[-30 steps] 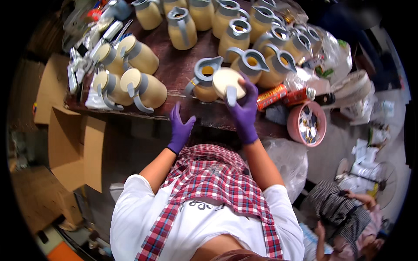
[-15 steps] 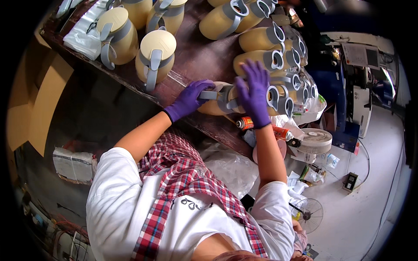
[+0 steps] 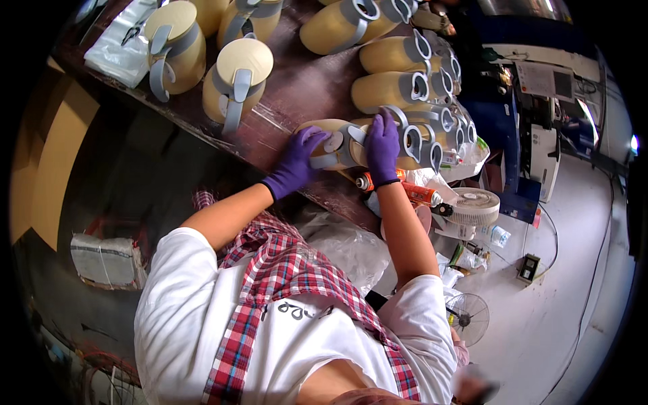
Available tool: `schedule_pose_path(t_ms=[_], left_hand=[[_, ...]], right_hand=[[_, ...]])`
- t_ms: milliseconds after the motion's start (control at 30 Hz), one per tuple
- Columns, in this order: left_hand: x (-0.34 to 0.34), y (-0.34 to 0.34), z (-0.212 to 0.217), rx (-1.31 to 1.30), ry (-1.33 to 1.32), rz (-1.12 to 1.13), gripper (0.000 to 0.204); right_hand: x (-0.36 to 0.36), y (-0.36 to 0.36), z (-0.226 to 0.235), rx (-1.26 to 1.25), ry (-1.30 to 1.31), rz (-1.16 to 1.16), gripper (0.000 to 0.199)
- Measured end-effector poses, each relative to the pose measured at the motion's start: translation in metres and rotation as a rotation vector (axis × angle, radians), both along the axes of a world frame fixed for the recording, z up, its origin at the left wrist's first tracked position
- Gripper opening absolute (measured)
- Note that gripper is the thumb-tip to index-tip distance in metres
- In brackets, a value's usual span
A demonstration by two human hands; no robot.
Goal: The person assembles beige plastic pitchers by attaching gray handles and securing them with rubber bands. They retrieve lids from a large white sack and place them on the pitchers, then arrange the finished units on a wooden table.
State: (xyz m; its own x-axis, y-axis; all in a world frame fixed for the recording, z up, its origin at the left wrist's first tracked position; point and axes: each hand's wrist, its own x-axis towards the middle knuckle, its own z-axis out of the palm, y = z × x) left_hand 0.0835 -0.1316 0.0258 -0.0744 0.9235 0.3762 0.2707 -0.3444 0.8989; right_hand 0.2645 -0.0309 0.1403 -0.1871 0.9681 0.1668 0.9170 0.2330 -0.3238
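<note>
A beige jug (image 3: pixel 345 154) with grey trim lies on its side near the table's front edge, between my purple-gloved hands. My left hand (image 3: pixel 297 160) is closed on its left end, next to a round pale patch. Closed round the jug's right end is my right hand (image 3: pixel 383 147), which hides part of it. More jugs (image 3: pixel 390 92) lie on their sides just beyond, their open grey-rimmed mouths turned right. To the left stand several upright jugs with lids, the nearest (image 3: pixel 244 64) having a grey handle toward me.
The dark red table (image 3: pixel 297 88) ends in a slanting front edge. Orange-red spray cans (image 3: pixel 420 194) and a white fan (image 3: pixel 474 206) sit right of my right forearm. Clear plastic bags (image 3: pixel 120 50) lie at the table's far left; cardboard (image 3: pixel 57 162) stands left.
My right hand, raised with spread fingers before, has come down and closed on the jug. The jug has turned, so its round patch now shows. The whole view has shifted slightly.
</note>
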Motion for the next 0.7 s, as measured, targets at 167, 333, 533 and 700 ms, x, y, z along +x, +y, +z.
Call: schedule_pose_path(t_ms=[167, 333, 533, 700], left_hand=[[-0.054, 0.041, -0.001, 0.059, 0.024, -0.235, 0.068], [-0.023, 0.02, 0.002, 0.027, 0.074, -0.116, 0.064], [-0.081, 0.051, 0.0, 0.07, -0.005, -0.563, 0.062], [-0.059, 0.028, 0.005, -0.016, -0.009, -0.341, 0.069]], right_hand=[[-0.055, -0.018, 0.075, 0.201, -0.32, 0.733, 0.042], [-0.068, -0.022, 0.013, 0.085, 0.045, -0.141, 0.048], [-0.066, -0.021, 0.067, 0.172, -0.2, 0.609, 0.045], [-0.057, -0.018, 0.032, 0.221, 0.107, 0.212, 0.046]])
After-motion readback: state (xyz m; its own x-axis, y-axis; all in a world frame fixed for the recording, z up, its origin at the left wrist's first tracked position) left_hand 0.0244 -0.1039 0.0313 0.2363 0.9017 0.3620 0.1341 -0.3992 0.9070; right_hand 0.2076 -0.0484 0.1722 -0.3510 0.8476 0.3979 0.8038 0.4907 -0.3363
